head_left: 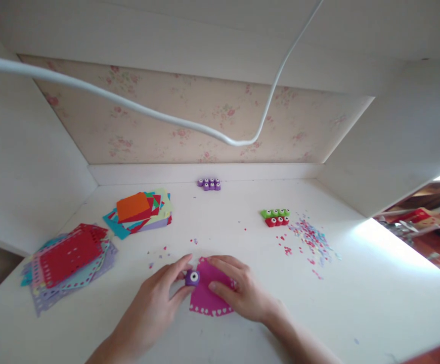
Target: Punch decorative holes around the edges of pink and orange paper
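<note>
My left hand point(163, 290) grips a small purple craft punch point(192, 277) with a white and black button on top, between thumb and fingers. The punch sits at the left edge of a magenta sheet of paper point(208, 296). Small cut-out shapes, some of them hearts, run along the paper's near edge and partly up its right side. Across the right part of the sheet lies my right hand point(238, 288), fingers and thumb closed on the paper. The hand covers part of that side.
Punched sheets point(70, 255) lie stacked at the left, with plain coloured paper point(132, 207) behind them. Several purple punches point(211, 186) stand at the back. Green punches point(275, 213) and red punches point(277, 221) stand right, beside scattered confetti point(313, 237). A white cable point(167, 119) hangs in front.
</note>
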Available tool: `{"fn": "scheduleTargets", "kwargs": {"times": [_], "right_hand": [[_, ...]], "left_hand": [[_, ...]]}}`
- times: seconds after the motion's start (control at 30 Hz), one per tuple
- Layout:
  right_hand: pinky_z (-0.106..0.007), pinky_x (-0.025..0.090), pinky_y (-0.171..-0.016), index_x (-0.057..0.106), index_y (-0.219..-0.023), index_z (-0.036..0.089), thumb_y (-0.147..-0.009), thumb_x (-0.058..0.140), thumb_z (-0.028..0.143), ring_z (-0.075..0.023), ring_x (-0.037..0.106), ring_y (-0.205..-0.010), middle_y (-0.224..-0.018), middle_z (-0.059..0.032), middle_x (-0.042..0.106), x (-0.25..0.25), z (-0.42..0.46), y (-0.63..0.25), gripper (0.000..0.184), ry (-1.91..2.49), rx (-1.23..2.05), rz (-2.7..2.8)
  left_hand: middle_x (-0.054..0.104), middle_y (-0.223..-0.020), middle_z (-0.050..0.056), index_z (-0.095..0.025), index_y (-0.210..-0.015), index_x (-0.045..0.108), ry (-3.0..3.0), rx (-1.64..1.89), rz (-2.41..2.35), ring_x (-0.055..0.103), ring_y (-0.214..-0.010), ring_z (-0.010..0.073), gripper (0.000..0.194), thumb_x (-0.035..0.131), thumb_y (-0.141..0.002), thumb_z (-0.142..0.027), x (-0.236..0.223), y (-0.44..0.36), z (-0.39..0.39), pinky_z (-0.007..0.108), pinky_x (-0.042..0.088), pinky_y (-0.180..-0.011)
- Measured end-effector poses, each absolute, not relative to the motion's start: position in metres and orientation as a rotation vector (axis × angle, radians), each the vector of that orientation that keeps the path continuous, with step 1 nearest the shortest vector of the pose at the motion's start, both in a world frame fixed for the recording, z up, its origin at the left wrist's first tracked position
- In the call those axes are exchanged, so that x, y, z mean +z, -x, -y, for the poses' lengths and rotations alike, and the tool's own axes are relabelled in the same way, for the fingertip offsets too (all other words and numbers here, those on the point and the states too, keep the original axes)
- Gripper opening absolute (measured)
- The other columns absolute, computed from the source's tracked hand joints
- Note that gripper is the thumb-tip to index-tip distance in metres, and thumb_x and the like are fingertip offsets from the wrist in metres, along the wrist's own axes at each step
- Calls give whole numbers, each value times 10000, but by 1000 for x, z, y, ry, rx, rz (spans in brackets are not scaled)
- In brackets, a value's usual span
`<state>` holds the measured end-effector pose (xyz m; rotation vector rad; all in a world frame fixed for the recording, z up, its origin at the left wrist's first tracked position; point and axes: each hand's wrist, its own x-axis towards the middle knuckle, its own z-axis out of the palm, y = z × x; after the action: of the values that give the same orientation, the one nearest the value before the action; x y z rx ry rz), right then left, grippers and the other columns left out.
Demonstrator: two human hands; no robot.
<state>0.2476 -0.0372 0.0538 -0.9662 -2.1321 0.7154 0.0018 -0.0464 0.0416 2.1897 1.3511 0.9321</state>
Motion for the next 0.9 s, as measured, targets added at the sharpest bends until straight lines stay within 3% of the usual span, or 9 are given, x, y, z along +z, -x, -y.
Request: {"fn": "scheduleTargets", "kwargs": {"times": [0.2, 0.3, 0.4, 0.47, 0.63, 0.9], "right_hand": [[-314, 545, -949, 649, -1221, 244, -962, 561, 278, -192, 661, -1078, -1158, -68, 711, 55, 45, -240, 276, 855, 779, 2119], [-311, 567, -906, 686, -1170, 237, -950, 575, 265, -194, 684, -1019, -1111, -68, 729, 57, 44, -244, 248, 949, 790, 2058], [-308, 597, -815, 725, -1098, 248, -926, 606, 324, -203, 705, -961, -1077, -62, 742, 66, 30, -266, 223, 1148, 753, 1918], [-327, 603, -778, 731, -1100, 251, -895, 632, 404, -227, 707, -978, -1096, -66, 742, 73, 7, -294, 274, 1343, 636, 1751], [-322, 570, -743, 718, -1130, 195, -857, 583, 527, -224, 727, -859, -970, -82, 771, 82, -75, -392, 451, 1950, 332, 1437], [-355, 491, -751, 779, -902, 194, -749, 662, 432, -298, 688, -923, -936, -114, 763, 72, -134, -454, 306, 2356, 116, 1496]], "left_hand": [[694, -1223, 29, -333, -1398, 441, -2226, 935, -1229, 688, -1074, 197, 513, 613, -917, -291, 36, -31, 55, 321, 577, -935], [696, -1218, 38, -314, -1360, 477, -2212, 995, -1251, 710, -1016, 199, 463, 611, -916, -324, 32, -32, 50, 306, 601, -881], [717, -1150, 29, -299, -1278, 547, -2212, 1011, -1296, 724, -927, 176, 347, 580, -933, -324, 32, -25, 48, 258, 609, -827], [731, -1091, 16, -293, -1176, 619, -2315, 976, -1256, 716, -940, 173, 245, 544, -944, -271, 32, -18, 48, 263, 589, -880], [748, -1036, -5, -282, -1096, 675, -2659, 795, -1045, 708, -940, 188, 303, 542, -867, -132, 29, -9, 49, 311, 572, -929], [748, -1067, -26, -284, -1035, 686, -2808, 695, -1002, 702, -930, 203, 250, 579, -848, -158, 33, -20, 49, 336, 580, -849]]}}
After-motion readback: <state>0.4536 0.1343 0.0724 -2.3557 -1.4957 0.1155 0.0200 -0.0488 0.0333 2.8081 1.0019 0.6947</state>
